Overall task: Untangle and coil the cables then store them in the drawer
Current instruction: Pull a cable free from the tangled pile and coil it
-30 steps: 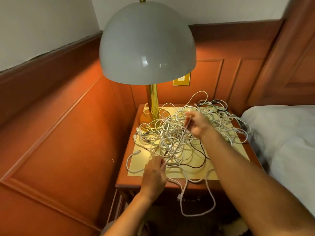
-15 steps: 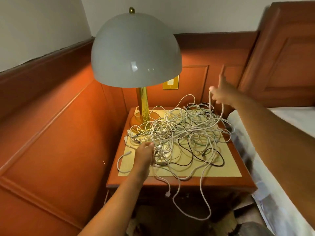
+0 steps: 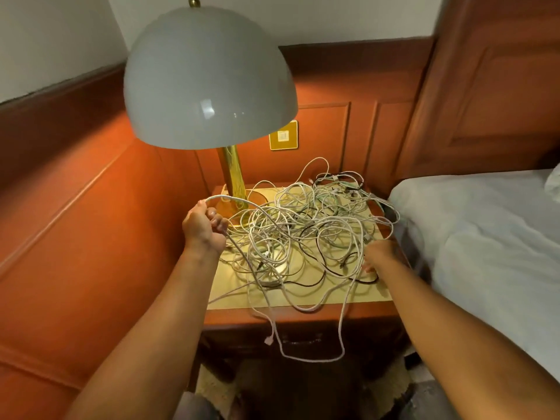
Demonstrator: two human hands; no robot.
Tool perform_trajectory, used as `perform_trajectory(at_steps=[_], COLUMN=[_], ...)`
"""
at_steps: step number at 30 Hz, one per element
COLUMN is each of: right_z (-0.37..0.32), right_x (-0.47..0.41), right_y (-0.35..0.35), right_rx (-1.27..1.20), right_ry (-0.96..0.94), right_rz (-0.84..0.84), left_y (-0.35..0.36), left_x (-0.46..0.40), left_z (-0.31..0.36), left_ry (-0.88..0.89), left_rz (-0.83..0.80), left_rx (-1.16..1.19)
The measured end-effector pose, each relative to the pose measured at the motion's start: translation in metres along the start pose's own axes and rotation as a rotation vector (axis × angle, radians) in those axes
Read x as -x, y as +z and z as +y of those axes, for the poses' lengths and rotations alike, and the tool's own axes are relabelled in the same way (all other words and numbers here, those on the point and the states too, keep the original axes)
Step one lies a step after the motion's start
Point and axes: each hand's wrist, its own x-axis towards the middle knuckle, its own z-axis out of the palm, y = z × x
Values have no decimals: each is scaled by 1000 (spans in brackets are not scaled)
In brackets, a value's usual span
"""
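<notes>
The left hand (image 3: pixel 203 227) grips one white cable (image 3: pixel 239 203); the right hand (image 3: pixel 380 257), fingers spread, rests on the tangle (image 3: pixel 309 234) lying between both hands. The cords look light and limp (snag-prone), best taken near a free plug end.

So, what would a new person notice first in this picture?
First the big tangle of cables covering the nightstand, some loops hanging over its front edge. Then the large grey lamp standing at the back left. The left hand grips one white cable beside the lamp base.
</notes>
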Motion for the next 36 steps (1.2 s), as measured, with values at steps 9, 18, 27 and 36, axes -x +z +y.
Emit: perform_trajectory(at_steps=[9, 18, 27, 36], right_z=[-53, -162, -68, 59], right_x=[24, 118, 207, 247], right_y=[-48, -163, -110, -11], right_rx=[-247, -1043, -758, -292], right_ry=[-392, -729, -723, -433], right_rz=[-30, -509, -459, -610], left_y=[-7, 0, 16, 19], left_x=[-17, -36, 92, 131], left_z=[25, -7, -52, -51], left_ry=[75, 68, 69, -250], left_rz=[-21, 80, -530, -542], left_rx=[-97, -560, -1002, -684])
